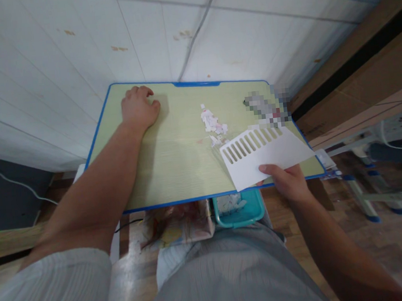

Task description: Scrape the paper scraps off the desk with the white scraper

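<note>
My right hand (pixel 290 182) grips the lower edge of a white sheet (pixel 255 159), thumb on top and fingers mostly hidden beneath. A row of narrow rounded slots runs along the sheet's far edge. It is over the right part of a pale yellow table (pixel 173 158) with a blue rim. Small white paper scraps (pixel 213 122) lie in a loose heap just beyond the sheet's left corner. At the table's far left, my left hand (pixel 141 108) rests with bent fingers, its thumb apart from them and nothing visible in it.
A teal basket (pixel 240 224) containing white scraps is below the table's front edge, beside a patterned bag or box (pixel 180 224). A blurred-out object (pixel 266 107) lies at the far right. White panelled wall (pixel 153 36) stands behind; large cardboard boxes (pixel 353 67) stand to the right.
</note>
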`<control>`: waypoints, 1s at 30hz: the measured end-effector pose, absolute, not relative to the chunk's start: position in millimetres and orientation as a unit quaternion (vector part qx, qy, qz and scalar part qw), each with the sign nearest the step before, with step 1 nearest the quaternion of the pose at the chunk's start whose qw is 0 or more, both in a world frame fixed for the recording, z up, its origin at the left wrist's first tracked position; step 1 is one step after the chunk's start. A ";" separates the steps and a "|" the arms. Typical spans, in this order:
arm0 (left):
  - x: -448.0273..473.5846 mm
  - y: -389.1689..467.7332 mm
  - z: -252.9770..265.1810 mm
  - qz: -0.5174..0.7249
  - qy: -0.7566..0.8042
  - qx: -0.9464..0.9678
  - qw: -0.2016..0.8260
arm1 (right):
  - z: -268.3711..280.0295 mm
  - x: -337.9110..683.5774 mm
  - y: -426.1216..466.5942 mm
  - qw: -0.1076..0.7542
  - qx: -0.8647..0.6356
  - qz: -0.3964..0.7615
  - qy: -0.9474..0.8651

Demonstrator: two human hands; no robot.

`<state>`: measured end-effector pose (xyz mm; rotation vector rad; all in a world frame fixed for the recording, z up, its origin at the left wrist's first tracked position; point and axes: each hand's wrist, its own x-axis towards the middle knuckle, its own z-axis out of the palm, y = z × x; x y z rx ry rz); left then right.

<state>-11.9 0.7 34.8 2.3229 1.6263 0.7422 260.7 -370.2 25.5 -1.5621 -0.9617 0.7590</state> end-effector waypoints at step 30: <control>-13.9 5.6 30.8 0.238 0.563 0.787 0.083 | 26.1 264.5 -322.1 0.655 -0.671 0.154 -0.311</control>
